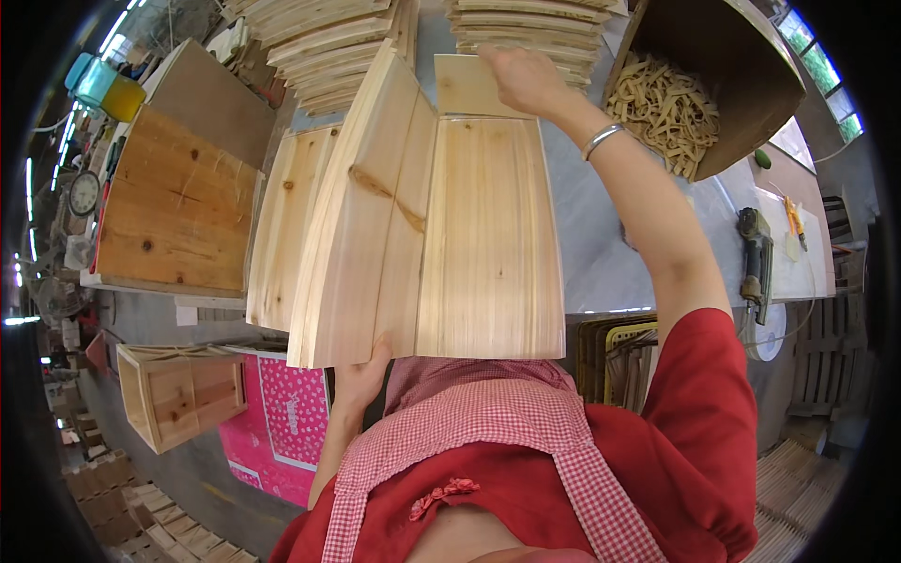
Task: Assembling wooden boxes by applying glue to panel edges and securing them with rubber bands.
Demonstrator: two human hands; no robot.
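Note:
My left hand [364, 371] grips the near lower edge of a tilted pale wooden panel [375, 216] with a brown knot, its thumb on the face and other fingers hidden behind. That panel leans up beside a flat wooden panel [493, 235] lying in front of me. At the far end, my right hand [526, 80] is closed on the upper edge of a small thin board [465, 89], which stands just beyond the flat panel. Another knotted panel [291, 216] lies on the left, partly covered by the tilted one.
Stacks of wooden boards [328, 47] stand at the back. A tipped bin [751, 75] holds wooden strips [662, 113] at the far right. A power tool [754, 258] rests on the grey table [601, 253]. A large wooden box [178, 206] stands left, above a small wooden crate [178, 394].

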